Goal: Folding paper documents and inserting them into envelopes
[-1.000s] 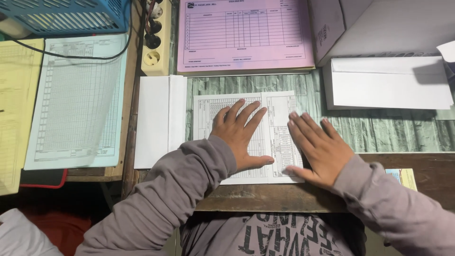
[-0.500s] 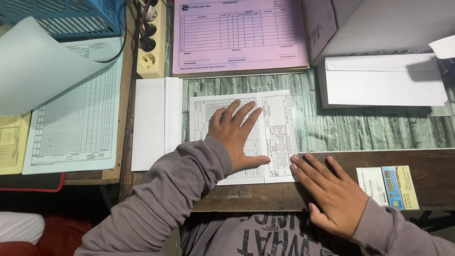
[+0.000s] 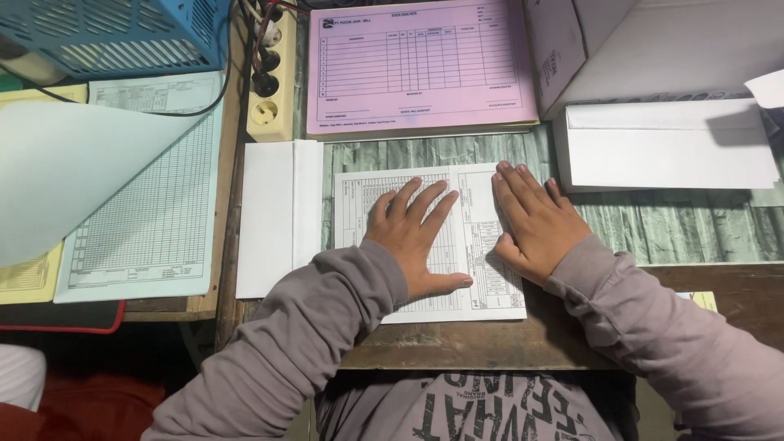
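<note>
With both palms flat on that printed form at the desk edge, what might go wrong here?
The white form overhangs the desk's front edge, so a push from the left hand or right hand might slide or crease it. The folded white sheet lies close beside the form and may get nudged. A pale sheet curls up at the left and might slip off its stack.

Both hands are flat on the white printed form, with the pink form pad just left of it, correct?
Not quite. Both the left hand and right hand do lie flat on the white printed form, but the head view shows the pink form pad above it, farther up the desk.
</note>
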